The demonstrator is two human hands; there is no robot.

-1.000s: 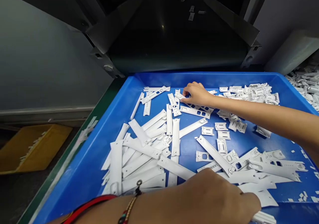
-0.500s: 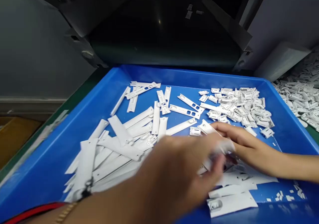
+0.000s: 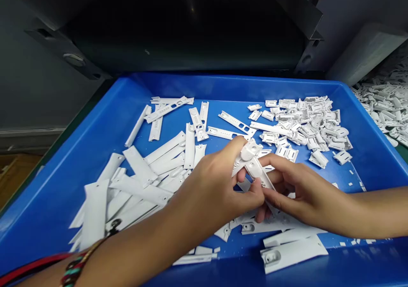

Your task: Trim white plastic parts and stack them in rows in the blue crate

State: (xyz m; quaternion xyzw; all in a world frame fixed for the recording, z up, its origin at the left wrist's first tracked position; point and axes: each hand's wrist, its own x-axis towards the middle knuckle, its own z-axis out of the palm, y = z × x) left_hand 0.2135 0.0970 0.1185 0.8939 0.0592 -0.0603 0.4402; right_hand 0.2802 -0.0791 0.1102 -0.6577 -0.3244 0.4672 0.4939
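Both hands meet over the middle of a blue tray [image 3: 105, 108]. My left hand [image 3: 213, 189] and my right hand [image 3: 296, 189] pinch the same white plastic part [image 3: 251, 161], a narrow strip with a rounded head, held above the tray floor. Long white plastic strips [image 3: 143, 176] lie heaped to the left of my hands. A pile of small white clips [image 3: 306, 125] sits at the tray's far right. My left wrist wears red and beaded bracelets [image 3: 76, 261].
A dark machine chute [image 3: 191, 32] opens behind the tray. More small white parts [image 3: 385, 104] are piled outside the tray on the right. Wide white strips [image 3: 293, 251] lie near the tray's front edge under my hands.
My right hand came back from the tray's far side to the middle. My left hand rose from the front edge to meet it, and both now grip one white part. The view shifted.
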